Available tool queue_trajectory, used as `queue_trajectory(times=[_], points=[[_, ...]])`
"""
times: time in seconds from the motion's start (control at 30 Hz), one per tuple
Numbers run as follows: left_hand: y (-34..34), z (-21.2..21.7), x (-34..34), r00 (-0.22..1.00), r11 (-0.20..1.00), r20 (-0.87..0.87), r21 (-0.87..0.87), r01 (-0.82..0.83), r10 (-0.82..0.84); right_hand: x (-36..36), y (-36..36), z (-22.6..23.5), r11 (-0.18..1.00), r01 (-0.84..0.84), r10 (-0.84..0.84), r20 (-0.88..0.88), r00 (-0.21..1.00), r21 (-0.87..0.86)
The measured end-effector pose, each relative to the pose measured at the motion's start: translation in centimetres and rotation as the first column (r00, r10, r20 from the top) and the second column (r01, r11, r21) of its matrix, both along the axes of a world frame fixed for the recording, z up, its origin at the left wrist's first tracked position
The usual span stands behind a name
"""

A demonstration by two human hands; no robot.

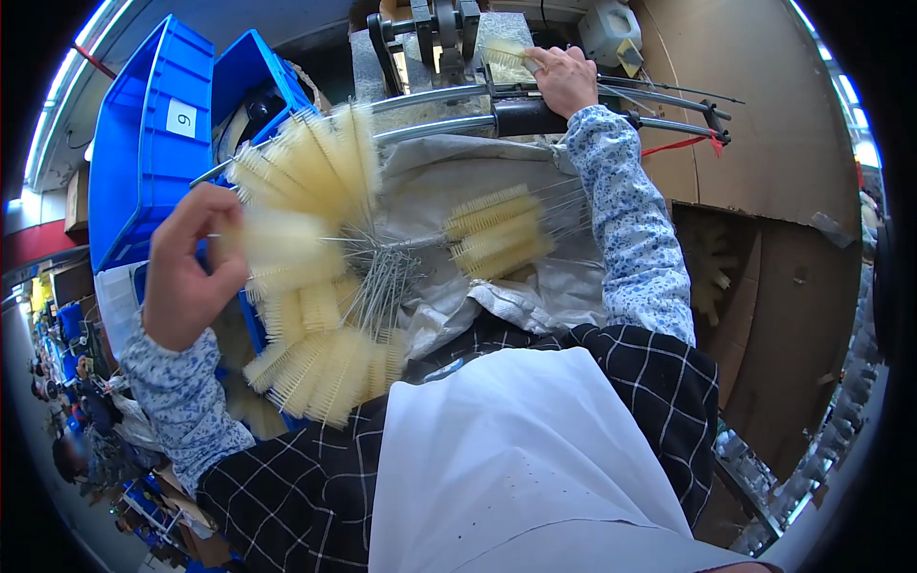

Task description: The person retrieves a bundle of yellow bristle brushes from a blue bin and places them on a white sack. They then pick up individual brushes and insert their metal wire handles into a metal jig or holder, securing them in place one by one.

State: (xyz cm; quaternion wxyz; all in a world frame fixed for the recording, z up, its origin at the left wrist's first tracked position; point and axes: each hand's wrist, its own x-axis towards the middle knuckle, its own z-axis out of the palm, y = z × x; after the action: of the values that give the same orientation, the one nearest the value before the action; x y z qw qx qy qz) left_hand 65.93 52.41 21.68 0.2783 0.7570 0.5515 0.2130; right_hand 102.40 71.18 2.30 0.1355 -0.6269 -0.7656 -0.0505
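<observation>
My left hand [183, 272] is at the left with thumb and fingers pinched at the end of a cream bottle brush [287, 241], which is blurred by motion. Around it, a fan of similar bristle brushes [320, 172] spreads out, their wire stems [387, 277] crossing in the middle. At the machine, my right hand [565, 81] has its fingers closed on another pale brush [503, 52], partly hidden by the hand. Between my arms, a smaller bunch of brushes [497, 229] lies on a whitish cloth [439, 172], stems pointing right.
Metal rails [439, 127] run across in front of the machine [435, 43]. Blue bins [153, 143] stand at the left. Cardboard sheets [764, 124] line the right side, with more brushes [709, 267] in a box below. A white jug [611, 33] stands behind my right hand.
</observation>
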Motion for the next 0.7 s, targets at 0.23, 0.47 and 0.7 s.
queue_trajectory(times=[0.23,0.47,0.7], points=[[-0.4,1.7,0.1,0.997,0.992,0.081,0.126,0.007,-0.017,0.0,3.5,-1.1,0.996,-0.062,0.067,0.082,0.994,-0.061],[-0.6,2.1,0.6,0.999,0.988,-0.007,0.146,0.046,-0.046,2.4,2.3,-0.7,0.991,0.078,-0.086,0.072,0.994,0.107],[-0.5,1.9,0.0,0.998,0.982,0.033,0.183,0.041,-0.048,4.8,1.8,-1.9,0.984,0.136,-0.104,-0.244,0.964,0.115]])
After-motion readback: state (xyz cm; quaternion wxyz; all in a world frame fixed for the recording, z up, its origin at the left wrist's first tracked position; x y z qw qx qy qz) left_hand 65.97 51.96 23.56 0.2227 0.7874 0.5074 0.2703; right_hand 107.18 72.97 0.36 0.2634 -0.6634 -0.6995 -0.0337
